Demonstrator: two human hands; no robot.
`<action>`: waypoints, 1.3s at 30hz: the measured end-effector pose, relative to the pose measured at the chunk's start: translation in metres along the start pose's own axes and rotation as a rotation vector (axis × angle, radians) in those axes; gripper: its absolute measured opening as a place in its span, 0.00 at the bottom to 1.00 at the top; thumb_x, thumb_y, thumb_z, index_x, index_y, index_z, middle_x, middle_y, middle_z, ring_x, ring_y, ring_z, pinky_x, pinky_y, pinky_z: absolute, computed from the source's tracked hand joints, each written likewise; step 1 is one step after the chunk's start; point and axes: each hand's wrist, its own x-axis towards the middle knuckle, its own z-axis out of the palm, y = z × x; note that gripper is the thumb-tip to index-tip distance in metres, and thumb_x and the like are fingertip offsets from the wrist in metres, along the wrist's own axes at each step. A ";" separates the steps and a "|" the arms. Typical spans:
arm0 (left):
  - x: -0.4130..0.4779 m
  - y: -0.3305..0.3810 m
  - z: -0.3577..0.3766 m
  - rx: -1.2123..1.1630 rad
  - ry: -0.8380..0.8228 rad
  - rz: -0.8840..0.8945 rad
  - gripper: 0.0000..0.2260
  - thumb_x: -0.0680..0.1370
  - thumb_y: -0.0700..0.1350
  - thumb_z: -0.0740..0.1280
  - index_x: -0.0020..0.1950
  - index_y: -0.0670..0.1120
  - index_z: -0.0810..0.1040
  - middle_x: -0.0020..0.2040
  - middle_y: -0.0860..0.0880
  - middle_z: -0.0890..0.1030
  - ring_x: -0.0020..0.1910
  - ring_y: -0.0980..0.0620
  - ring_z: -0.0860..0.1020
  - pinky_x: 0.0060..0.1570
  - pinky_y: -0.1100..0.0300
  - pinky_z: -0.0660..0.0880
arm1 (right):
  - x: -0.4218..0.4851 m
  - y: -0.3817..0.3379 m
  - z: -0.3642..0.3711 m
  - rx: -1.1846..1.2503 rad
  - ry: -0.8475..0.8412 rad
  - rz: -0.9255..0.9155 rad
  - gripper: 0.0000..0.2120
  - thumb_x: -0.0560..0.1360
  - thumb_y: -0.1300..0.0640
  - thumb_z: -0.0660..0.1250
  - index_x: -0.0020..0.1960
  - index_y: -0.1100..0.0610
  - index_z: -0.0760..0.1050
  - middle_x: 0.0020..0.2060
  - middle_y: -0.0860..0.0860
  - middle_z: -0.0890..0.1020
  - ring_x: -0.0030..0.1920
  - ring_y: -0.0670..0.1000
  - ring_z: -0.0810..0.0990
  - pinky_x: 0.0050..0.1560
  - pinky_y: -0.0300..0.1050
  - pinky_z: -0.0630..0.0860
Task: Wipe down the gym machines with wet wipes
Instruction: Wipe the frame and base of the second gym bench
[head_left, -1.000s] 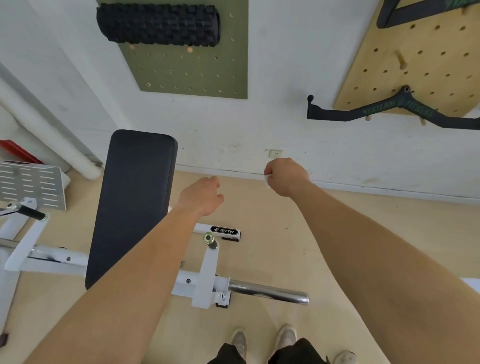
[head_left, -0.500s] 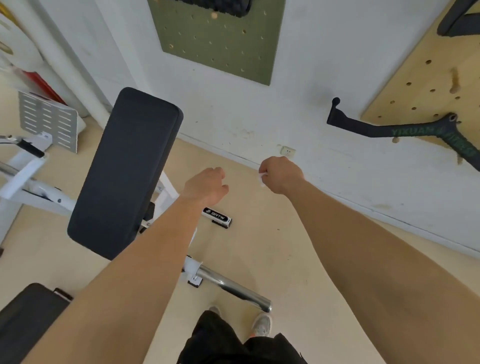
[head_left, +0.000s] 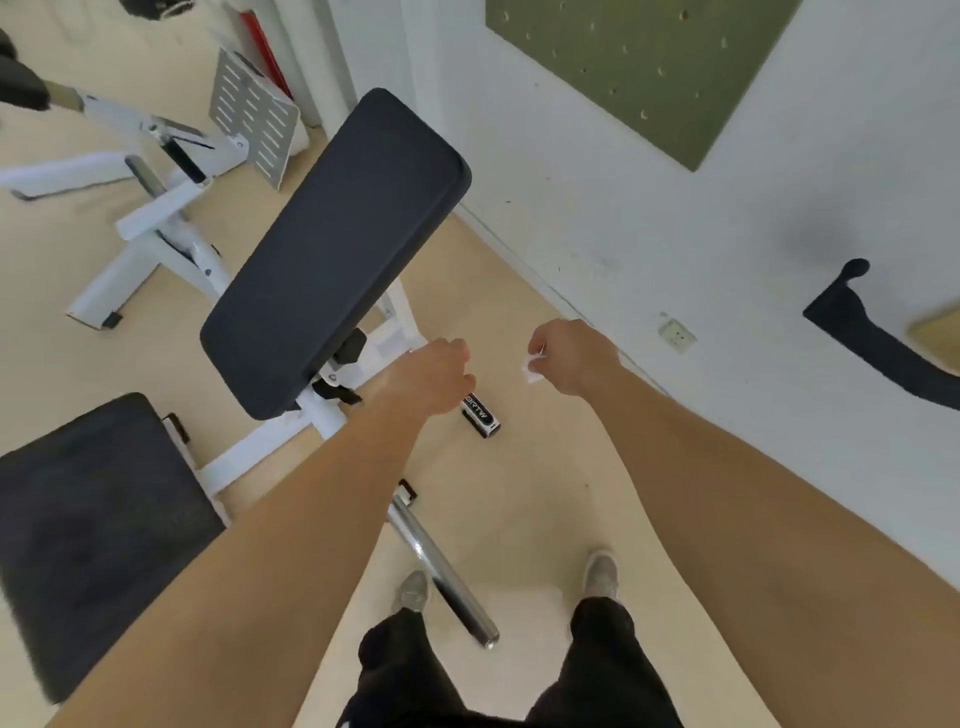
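A white-framed gym machine stands on the left, with a black back pad tilted up and a black seat pad at the lower left. Its chrome bar juts out toward my feet. My right hand is held out over the floor and grips a small crumpled white wet wipe that peeks out from the fist. My left hand is out in front too, fingers curled with nothing in them, just right of the back pad's lower end.
The white wall runs along the right with a green pegboard, a wall socket and a black handle bar hanging on it. A perforated grey footplate and white frame legs lie at the upper left. The floor is light wood.
The view has swung left and down, so the seat pad and more of the frame show. Both hands keep their pose, the right one still gripping the wipe.
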 end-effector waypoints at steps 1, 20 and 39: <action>0.004 0.005 0.009 -0.005 -0.004 -0.048 0.18 0.82 0.52 0.60 0.70 0.48 0.69 0.67 0.47 0.74 0.64 0.45 0.75 0.58 0.51 0.72 | 0.010 0.009 0.001 -0.002 -0.022 -0.033 0.10 0.76 0.52 0.70 0.57 0.48 0.79 0.56 0.48 0.81 0.54 0.53 0.81 0.54 0.49 0.78; 0.062 0.006 0.101 -0.356 0.052 -0.462 0.17 0.82 0.51 0.62 0.68 0.46 0.72 0.63 0.45 0.74 0.59 0.43 0.77 0.53 0.51 0.74 | 0.148 0.025 0.039 -0.214 -0.297 -0.410 0.11 0.78 0.59 0.65 0.58 0.52 0.81 0.58 0.50 0.81 0.58 0.55 0.79 0.58 0.52 0.77; 0.354 -0.078 0.460 -0.860 0.363 -0.726 0.24 0.79 0.47 0.69 0.74 0.54 0.68 0.66 0.52 0.77 0.59 0.51 0.77 0.58 0.55 0.73 | 0.459 0.149 0.400 -0.073 -0.483 -0.697 0.07 0.73 0.64 0.72 0.45 0.53 0.80 0.45 0.48 0.81 0.46 0.50 0.78 0.44 0.39 0.68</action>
